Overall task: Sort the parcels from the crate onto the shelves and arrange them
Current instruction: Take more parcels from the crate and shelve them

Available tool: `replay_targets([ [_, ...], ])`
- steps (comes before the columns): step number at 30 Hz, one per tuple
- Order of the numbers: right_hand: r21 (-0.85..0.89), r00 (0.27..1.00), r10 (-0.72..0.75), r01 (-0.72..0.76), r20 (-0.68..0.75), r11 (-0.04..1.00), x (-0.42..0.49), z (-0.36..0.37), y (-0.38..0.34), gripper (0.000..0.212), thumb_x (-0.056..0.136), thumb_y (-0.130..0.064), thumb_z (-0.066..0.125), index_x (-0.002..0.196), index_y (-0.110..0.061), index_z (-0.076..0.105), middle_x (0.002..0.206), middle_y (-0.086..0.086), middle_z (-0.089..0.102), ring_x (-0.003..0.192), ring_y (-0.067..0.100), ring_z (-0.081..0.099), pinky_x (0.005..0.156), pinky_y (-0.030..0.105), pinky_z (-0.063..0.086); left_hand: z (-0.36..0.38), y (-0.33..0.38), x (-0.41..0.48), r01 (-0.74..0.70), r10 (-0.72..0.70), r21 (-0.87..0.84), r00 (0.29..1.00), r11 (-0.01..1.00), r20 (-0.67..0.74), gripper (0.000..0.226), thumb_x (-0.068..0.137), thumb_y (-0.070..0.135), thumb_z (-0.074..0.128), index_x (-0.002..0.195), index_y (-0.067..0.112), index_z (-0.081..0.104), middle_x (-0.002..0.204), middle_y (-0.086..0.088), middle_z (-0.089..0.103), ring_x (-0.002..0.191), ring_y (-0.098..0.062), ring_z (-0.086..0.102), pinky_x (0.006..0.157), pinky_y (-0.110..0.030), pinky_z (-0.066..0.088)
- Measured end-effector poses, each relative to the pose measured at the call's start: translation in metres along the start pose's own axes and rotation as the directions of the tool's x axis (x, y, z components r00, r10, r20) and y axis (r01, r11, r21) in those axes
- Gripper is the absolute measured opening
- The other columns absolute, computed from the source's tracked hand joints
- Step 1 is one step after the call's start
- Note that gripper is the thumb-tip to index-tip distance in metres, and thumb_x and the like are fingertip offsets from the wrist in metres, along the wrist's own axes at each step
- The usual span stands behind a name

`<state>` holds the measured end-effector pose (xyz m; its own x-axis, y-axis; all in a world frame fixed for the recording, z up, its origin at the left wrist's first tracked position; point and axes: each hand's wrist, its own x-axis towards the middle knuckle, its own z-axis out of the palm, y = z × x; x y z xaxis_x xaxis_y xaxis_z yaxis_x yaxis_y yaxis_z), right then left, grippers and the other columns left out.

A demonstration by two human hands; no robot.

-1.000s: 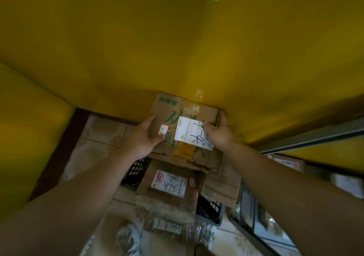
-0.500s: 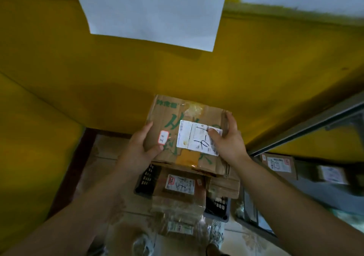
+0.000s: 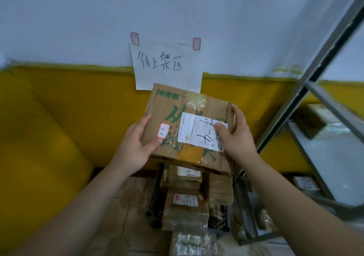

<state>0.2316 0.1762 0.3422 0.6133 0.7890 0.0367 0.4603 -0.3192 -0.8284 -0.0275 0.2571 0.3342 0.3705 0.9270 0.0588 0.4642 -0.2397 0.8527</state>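
I hold a flat cardboard parcel [image 3: 173,106] with green print and a white shipping label up in front of the wall. My left hand [image 3: 136,143] grips its left edge, thumb on top near a small red-bordered sticker. My right hand [image 3: 236,137] grips the right edge, thumb pressed on the label. Below, a black plastic crate [image 3: 155,200] on the floor holds several more brown parcels [image 3: 187,202]. The metal shelves [image 3: 323,157] stand to the right.
A handwritten paper sign [image 3: 167,65] is stuck to the white and yellow wall behind the parcel. A wrapped box [image 3: 313,120] lies on an upper shelf and another parcel [image 3: 305,183] on a lower one. A clear-wrapped packet [image 3: 189,242] lies in front of the crate.
Both hands have lifted the parcel well above the crate. My view has tilted up, bringing the wall sign and the shelf frame into sight.
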Motion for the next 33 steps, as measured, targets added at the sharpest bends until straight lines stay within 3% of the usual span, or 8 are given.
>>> replay_targets([
  [3,0.042,0.997,-0.074,0.073,0.004,0.996,-0.021,-0.031,-0.02,0.076,0.095,-0.042,0.061,0.156,-0.039,0.016,0.156,-0.001,0.036,0.134,0.024,0.045,0.093,0.032,0.042,-0.012,0.03,-0.032,-0.023,0.023,0.002,0.998,1.0,-0.063,0.078,0.079,0.049,0.07,0.146,0.049,0.028,0.144,0.01,0.038,0.129,-0.009,0.045,0.109,-0.042,0.039],
  [8,0.071,0.982,-0.183,0.179,0.041,0.981,-0.059,-0.085,-0.024,0.077,0.095,-0.042,0.061,0.156,-0.041,0.014,0.155,-0.003,0.037,0.131,0.024,0.049,0.084,0.031,0.047,0.006,0.077,-0.098,-0.047,0.055,0.041,0.971,0.998,-0.231,0.074,0.087,0.026,0.07,0.148,0.038,0.03,0.132,0.009,0.037,0.121,-0.01,0.045,0.102,-0.028,0.035],
  [11,0.075,0.974,-0.218,0.213,0.062,0.974,-0.086,-0.119,-0.015,0.078,0.094,-0.043,0.062,0.155,-0.04,0.013,0.155,-0.002,0.037,0.131,0.024,0.049,0.092,0.037,0.048,0.022,0.099,-0.142,-0.044,0.049,0.025,0.969,0.999,-0.242,0.075,0.083,0.039,0.071,0.146,0.043,0.031,0.139,0.009,0.038,0.126,-0.012,0.047,0.108,-0.035,0.038],
  [14,0.08,0.97,-0.223,0.216,0.094,0.973,-0.113,-0.15,-0.009,0.083,0.091,-0.047,0.065,0.155,-0.041,0.013,0.156,0.0,0.035,0.133,0.026,0.047,0.104,0.044,0.047,0.031,0.114,-0.18,-0.052,0.047,-0.017,0.968,0.998,-0.246,0.077,0.066,0.061,0.065,0.134,0.063,0.03,0.145,0.006,0.041,0.13,-0.01,0.047,0.111,-0.044,0.039],
  [17,0.082,0.965,-0.235,0.226,0.119,0.971,-0.142,-0.178,-0.01,0.085,0.091,-0.046,0.066,0.155,-0.038,0.012,0.157,0.0,0.034,0.135,0.026,0.045,0.104,0.043,0.045,0.033,0.128,-0.214,-0.069,0.061,-0.022,0.964,0.997,-0.257,0.075,0.064,0.064,0.064,0.13,0.069,0.03,0.147,0.007,0.041,0.132,-0.008,0.044,0.112,-0.045,0.037],
  [23,0.096,0.955,-0.288,0.281,0.071,0.955,-0.202,-0.224,-0.008,0.088,0.089,-0.045,0.068,0.157,-0.034,0.012,0.157,-0.001,0.034,0.137,0.023,0.043,0.108,0.04,0.039,0.032,0.163,-0.276,-0.15,0.146,0.006,0.952,0.989,-0.27,0.073,0.085,0.033,0.071,0.145,0.047,0.032,0.149,0.012,0.038,0.131,-0.007,0.043,0.111,-0.044,0.038],
  [29,0.105,0.953,-0.291,0.282,0.084,0.954,-0.278,-0.26,-0.002,0.1,0.085,-0.043,0.074,0.157,-0.036,0.006,0.158,-0.003,0.031,0.137,0.021,0.042,0.106,0.039,0.04,0.034,0.176,-0.355,-0.181,0.177,0.012,0.937,0.983,-0.3,0.069,0.088,0.018,0.068,0.146,0.035,0.033,0.143,0.009,0.042,0.12,-0.002,0.047,0.096,-0.016,0.041],
  [33,0.105,0.961,-0.251,0.24,0.115,0.965,-0.322,-0.288,0.011,0.104,0.082,-0.045,0.076,0.156,-0.04,0.004,0.16,-0.004,0.028,0.138,0.023,0.042,0.107,0.042,0.04,0.042,0.183,-0.402,-0.177,0.171,0.007,0.94,0.984,-0.295,0.069,0.087,0.024,0.07,0.144,0.041,0.035,0.146,0.006,0.042,0.126,-0.011,0.047,0.108,-0.039,0.04],
])
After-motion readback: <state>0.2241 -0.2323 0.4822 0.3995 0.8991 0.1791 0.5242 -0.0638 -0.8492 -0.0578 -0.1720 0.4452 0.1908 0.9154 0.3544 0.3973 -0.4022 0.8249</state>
